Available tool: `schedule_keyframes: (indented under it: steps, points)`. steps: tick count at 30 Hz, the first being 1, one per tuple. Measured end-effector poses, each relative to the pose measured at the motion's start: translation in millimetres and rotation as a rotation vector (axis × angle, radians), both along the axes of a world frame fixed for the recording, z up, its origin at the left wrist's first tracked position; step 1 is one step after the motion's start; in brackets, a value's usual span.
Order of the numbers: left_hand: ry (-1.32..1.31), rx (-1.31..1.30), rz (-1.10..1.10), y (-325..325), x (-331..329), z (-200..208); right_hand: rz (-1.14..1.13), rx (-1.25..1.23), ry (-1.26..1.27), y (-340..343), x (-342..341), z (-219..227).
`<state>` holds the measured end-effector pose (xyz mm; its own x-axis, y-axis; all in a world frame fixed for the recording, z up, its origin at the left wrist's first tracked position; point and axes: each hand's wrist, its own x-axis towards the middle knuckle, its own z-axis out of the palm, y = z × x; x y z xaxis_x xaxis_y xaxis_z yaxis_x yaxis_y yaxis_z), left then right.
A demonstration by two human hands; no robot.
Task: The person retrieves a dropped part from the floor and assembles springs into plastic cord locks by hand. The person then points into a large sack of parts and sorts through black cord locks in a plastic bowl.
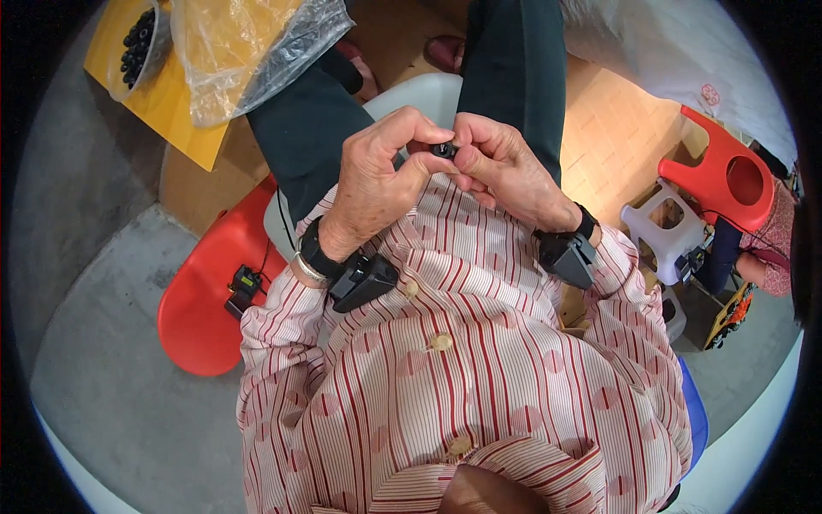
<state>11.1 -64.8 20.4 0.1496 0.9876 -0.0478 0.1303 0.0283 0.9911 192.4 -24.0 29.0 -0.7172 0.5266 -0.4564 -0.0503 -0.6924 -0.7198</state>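
Observation:
My left hand (381,176) and my right hand (507,167) meet above my lap. Between their thumbs and fingertips is a small black round part (443,150) that looks hollow or ringed; its exact kind is too small to make out. The left thumb and forefinger pinch it from one side. On the other side, my right thumb and forefinger press against it. The remaining fingers are curled and partly hidden.
At the upper left a pale bowl (160,44) of small black parts and a clear plastic bag (248,60) rest on a yellow board (193,137). Red stools (201,300) and a white stool (664,224) stand around. A white sack-like cloth (685,60) fills the upper right.

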Motion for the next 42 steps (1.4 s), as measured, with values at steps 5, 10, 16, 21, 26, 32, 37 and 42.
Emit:
schedule_keyframes:
  steps: [5, 10, 16, 21, 26, 32, 37, 42]
  points:
    - [-0.035, -0.019, 0.011, 2, 1, 0, -0.022, 0.002, 0.036, 0, 0, -1]
    - [0.049, 0.051, -0.041, 5, -1, 10, 0.043, 0.005, -0.029, 2, 5, 2]
    - [-0.057, 0.105, -0.066, 9, -1, 19, 0.084, 0.082, 0.025, 9, 8, 18]
    - [-0.061, 0.215, -0.071, 19, 0, 48, 0.068, 0.31, 0.041, 17, 7, 51]
    - [-0.135, 0.344, -0.12, 33, 4, 97, 0.028, 0.494, 0.113, 27, 10, 99]
    - [-0.119, 0.62, -0.154, 53, 13, 161, -0.053, 0.677, 0.177, 27, 17, 161]
    - [-0.128, 0.717, -0.264, 43, 12, 220, -0.138, 0.875, 0.271, 18, 13, 204]
    - [-0.103, 0.916, -0.161, 30, 7, 247, -0.1, 0.963, 0.304, 11, 3, 228]
